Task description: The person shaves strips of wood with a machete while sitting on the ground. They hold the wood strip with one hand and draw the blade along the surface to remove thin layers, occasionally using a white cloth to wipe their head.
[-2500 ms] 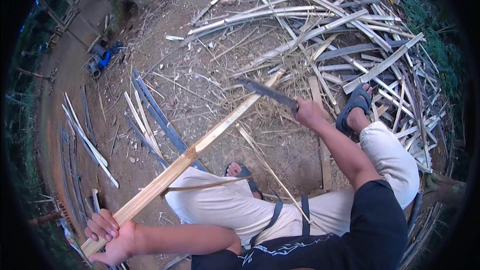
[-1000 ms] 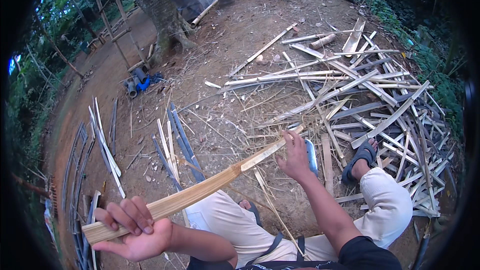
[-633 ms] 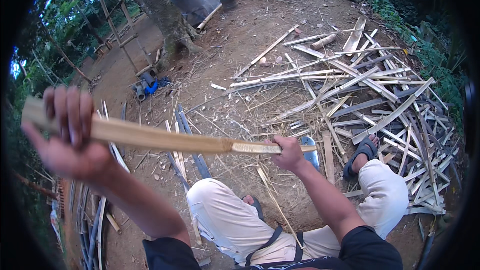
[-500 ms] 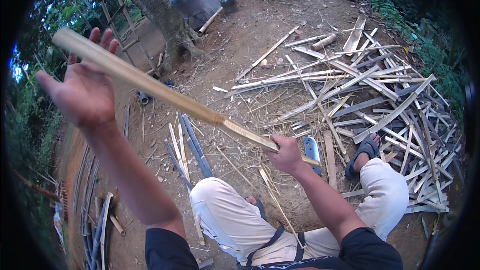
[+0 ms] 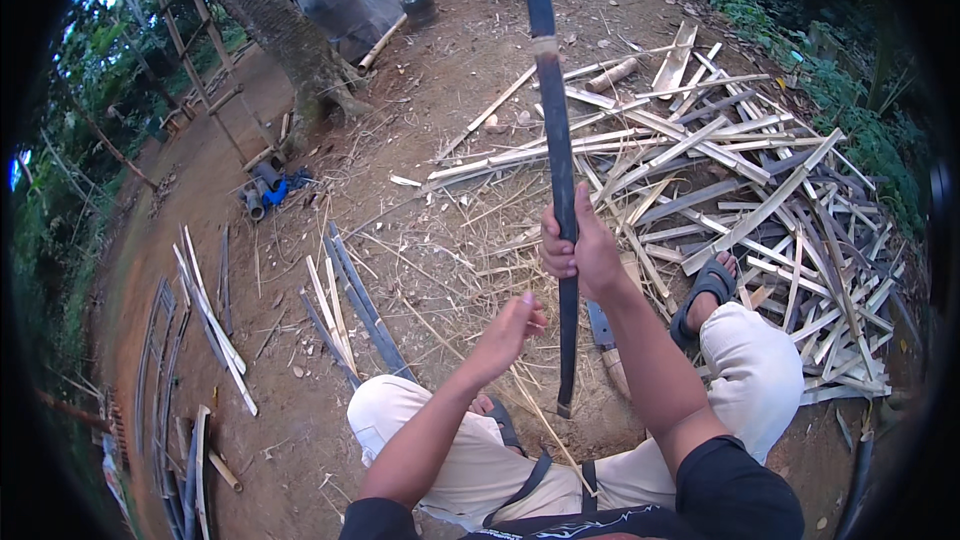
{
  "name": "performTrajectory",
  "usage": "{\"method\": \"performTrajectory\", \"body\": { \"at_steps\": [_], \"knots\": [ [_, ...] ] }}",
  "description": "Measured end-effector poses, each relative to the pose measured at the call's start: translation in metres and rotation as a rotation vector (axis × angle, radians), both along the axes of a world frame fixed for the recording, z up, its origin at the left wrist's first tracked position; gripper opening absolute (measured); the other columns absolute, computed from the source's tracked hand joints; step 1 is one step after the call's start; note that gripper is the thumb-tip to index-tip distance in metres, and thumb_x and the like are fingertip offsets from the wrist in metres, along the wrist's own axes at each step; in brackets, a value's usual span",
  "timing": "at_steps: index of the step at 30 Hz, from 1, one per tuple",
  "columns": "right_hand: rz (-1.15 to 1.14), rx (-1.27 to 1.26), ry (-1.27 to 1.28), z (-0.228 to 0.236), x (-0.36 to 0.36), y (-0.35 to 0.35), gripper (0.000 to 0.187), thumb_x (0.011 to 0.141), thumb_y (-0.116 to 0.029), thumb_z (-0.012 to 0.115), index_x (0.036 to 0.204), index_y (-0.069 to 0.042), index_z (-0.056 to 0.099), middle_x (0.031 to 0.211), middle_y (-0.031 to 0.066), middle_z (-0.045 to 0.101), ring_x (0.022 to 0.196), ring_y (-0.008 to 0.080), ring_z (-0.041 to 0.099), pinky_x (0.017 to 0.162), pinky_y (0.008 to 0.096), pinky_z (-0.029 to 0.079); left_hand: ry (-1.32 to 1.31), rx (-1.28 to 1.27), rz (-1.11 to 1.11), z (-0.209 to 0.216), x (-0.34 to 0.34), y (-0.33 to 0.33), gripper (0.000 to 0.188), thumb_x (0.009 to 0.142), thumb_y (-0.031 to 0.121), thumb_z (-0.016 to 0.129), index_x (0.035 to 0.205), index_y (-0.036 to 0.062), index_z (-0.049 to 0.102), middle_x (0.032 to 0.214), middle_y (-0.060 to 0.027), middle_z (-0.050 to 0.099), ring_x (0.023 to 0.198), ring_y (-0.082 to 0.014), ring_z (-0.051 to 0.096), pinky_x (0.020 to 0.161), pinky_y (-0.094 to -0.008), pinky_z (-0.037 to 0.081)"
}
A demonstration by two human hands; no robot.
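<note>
Half-curled, the left hand has a loose grip just beside the strip — whether its fingers pinch anything cannot be told. On the right hand the grip is full, fingers wrapped round that strip below the middle of what shows.

From the left: thin dark poles lie in long rows on the soil, then pale, straight sticks fanned at one end. Farther back, round dark tubes sit near a rough-barked tree. Smooth dark slats point toward the left knee. Dry, stringy shavings carpet the middle.

Over these stands the strip, nearly upright in view: dark, narrow, faintly bowed, with a pale ring at a joint. Its long sides run even; the top passes the upper edge of the view, the lower end hangs between the feet. Just right of it lies the knife, grey metal with a wooden handle. A jagged pile of split lengths crosses every way beyond.

For moving, brown soil spreads broadly from tree to shavings; on the right, the pile crowds the right sandal — leafy plants edge its far side.
</note>
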State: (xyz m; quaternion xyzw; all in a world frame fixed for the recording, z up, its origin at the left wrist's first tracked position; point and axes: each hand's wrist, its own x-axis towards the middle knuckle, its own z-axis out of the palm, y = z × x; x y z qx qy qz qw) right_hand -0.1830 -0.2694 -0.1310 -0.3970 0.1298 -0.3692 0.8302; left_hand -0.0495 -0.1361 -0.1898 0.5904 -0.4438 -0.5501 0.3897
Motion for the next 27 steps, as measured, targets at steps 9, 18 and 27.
{"method": "performTrajectory", "body": {
  "at_steps": [9,18,27],
  "knots": [
    [0.022,0.294,-0.359,-0.025,-0.007,-0.061,0.056,0.104,-0.059,0.019,0.08,-0.012,0.039,0.057,-0.0069,0.029,0.044,0.0039,0.027,0.04,0.0202,0.024,0.671,0.327,-0.341,-0.008,-0.012,0.019,0.075,0.102,0.064,0.015,0.122,0.0008,0.048,0.091,-0.0159,0.068,0.077,-0.0295,0.073,0.069,-0.0366,0.058],
    [-0.344,0.35,0.325,-0.123,0.006,-0.072,0.066,0.105,-0.055,0.024,0.113,0.0,0.059,0.091,0.0173,0.066,0.088,0.0299,0.066,0.079,0.0426,0.052,0.682,0.553,-0.019,0.015,0.005,0.025,0.063,0.104,0.06,0.023,0.125,0.0064,0.047,0.055,0.0072,0.028,0.038,-0.0033,0.024,0.034,-0.0208,0.02],
    [0.133,-0.208,1.949,-0.299,-0.096,0.042,0.06,0.085,-0.038,0.071,0.126,0.003,0.055,0.129,0.0245,0.059,0.121,0.0371,0.058,0.103,0.0456,0.046,0.795,0.703,0.088,-0.032,0.011,0.006,0.062,0.103,0.061,0.025,0.12,0.0049,0.043,0.06,-0.001,0.042,0.04,-0.0079,0.038,0.034,-0.022,0.031]
  ]
}}
